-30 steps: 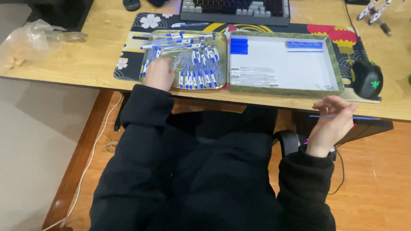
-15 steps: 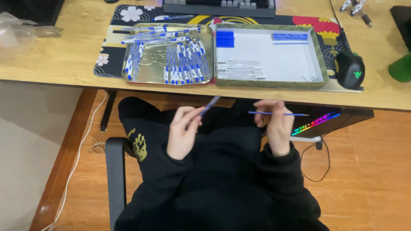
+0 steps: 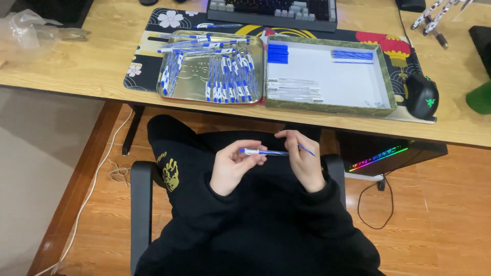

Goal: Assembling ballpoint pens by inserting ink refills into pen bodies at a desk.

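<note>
In the head view the person sits in a chair (image 3: 140,204) pulled back from a wooden desk (image 3: 87,69), both hands held together over the lap in black sleeves. The left hand (image 3: 231,166) has its fingers closed around a blue and white pen (image 3: 261,152), which lies roughly level and points toward the other hand. The right hand (image 3: 304,158) meets the pen's far end and pinches a thin blue refill (image 3: 306,148) that slants down to the right past the fingers; whether the refill's tip already sits inside the barrel is hard to tell at this size. Up on the desk, well apart from the hands, a gold metal tray (image 3: 197,84) holds many more blue and white pens, lined up in rows and a few lying crosswise. Just beside it on the right stands a shallow green-rimmed box (image 3: 389,89) with a white floor, holding blue caps in one corner, a bundle of blue refills along the top and clear barrels near the left wall. A black mouse (image 3: 422,96) rests to the right of the box, and a keyboard (image 3: 271,7) sits behind.
</note>
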